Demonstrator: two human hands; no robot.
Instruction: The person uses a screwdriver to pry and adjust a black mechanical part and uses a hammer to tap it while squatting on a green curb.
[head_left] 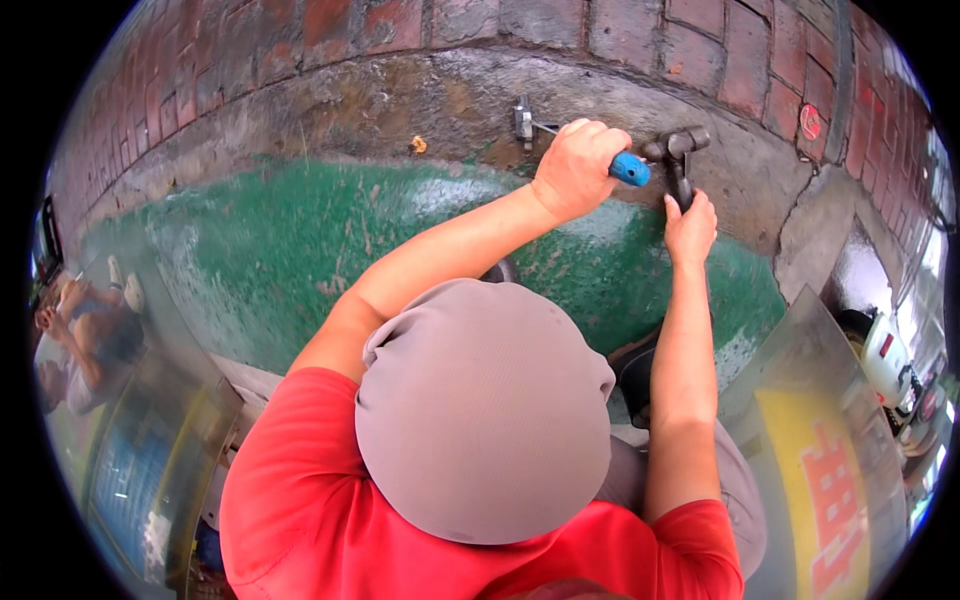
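Note:
My left hand (585, 168) is closed round the blue handle (630, 169) of a screwdriver-like tool. Its thin metal shaft points left at a small grey metal part (523, 120) lying on the wet concrete; I cannot tell whether the tip touches it. My right hand (690, 228) grips a hammer (680, 145) by its dark handle. The rounded hammer head is just right of the blue handle's end, and contact between them cannot be made out. My grey-trousered knee (485, 410) rises between my arms.
Green-painted floor (290, 230) meets a concrete strip, with red brick paving (540, 22) beyond. A small orange scrap (418, 145) and a red round disc (809, 121) lie there. Glass panels (150, 400) flank me, one showing a person (95, 310). A white vehicle (885, 360) stands at right.

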